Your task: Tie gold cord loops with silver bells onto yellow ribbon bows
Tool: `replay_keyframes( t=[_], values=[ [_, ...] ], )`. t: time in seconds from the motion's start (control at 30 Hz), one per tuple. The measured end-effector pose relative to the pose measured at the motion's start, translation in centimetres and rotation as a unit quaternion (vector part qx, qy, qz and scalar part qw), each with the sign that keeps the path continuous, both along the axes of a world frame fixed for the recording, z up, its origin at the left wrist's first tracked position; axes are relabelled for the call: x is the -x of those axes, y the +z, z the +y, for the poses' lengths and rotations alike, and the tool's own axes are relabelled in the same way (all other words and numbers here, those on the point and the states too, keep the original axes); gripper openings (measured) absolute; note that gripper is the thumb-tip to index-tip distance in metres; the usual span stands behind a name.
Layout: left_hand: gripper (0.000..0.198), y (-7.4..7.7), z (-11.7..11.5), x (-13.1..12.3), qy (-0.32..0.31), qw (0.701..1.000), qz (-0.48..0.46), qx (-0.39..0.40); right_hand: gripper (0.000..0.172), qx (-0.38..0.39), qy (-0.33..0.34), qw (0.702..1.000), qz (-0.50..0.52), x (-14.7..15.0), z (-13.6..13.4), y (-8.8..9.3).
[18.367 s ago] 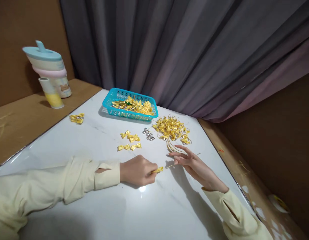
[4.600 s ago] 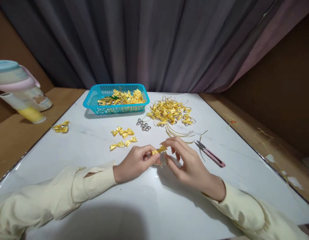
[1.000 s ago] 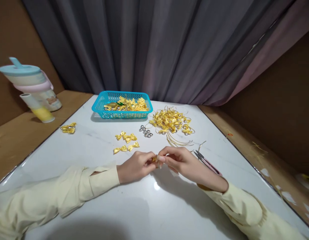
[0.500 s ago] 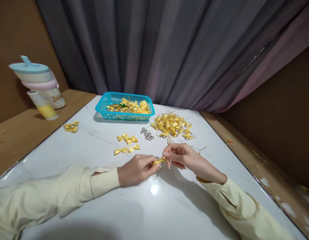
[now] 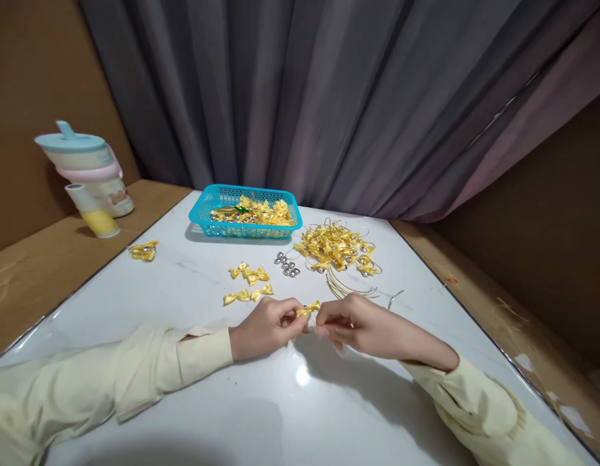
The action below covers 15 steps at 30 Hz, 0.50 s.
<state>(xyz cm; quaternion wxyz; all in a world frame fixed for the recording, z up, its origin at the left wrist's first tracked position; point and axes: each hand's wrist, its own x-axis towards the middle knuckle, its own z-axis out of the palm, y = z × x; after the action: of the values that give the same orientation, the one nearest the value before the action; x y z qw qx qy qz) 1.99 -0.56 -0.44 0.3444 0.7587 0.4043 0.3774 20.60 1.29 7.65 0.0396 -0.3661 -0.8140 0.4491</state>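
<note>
My left hand (image 5: 273,328) pinches a yellow satin bow (image 5: 308,309) between thumb and fingertips, and a small silver bell shows at the bow's upper edge. Close on its right, my right hand (image 5: 360,325) has its thumb and fingers pressed together on what looks like a thin gold cord just below the bow; most of the cord is hidden by the fingers. Several loose yellow bows (image 5: 248,283) lie beyond my left hand. A small cluster of silver bells (image 5: 287,265) is behind the bow. Loose gold cords (image 5: 345,286) lie just past my right hand.
A heap of yellow bows with bells and cord loops (image 5: 334,246) lies at the back right. Beside it stands a blue basket (image 5: 246,232) holding more bows. Another bow bundle (image 5: 143,250) is at the left edge. A tumbler (image 5: 93,171) and a yellow-white tube (image 5: 93,210) stand farther left.
My right hand has moved down and slightly right, from above the bow's right end to just below it. My left hand keeps its grip on the bow. The view has shifted slightly.
</note>
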Motion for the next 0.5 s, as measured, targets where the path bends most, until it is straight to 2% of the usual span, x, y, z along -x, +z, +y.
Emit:
replay_keyframes(
  t=[0.2,0.33,0.5],
  values=[
    [0.016,-0.3,0.0,0.1,-0.069,0.993,0.041,-0.088,0.019,0.110,-0.089,0.988,0.066,0.9,0.3,0.0],
    [0.021,-0.2,-0.1,0.1,-0.095,0.985,0.050,-0.132,0.019,0.182,-0.110,0.972,0.102,0.7,1.2,-0.8],
    [0.019,-0.2,-0.3,0.1,-0.108,0.976,0.040,-0.184,0.016,0.220,-0.128,0.961,0.112,0.4,1.8,-1.2]
  ],
)
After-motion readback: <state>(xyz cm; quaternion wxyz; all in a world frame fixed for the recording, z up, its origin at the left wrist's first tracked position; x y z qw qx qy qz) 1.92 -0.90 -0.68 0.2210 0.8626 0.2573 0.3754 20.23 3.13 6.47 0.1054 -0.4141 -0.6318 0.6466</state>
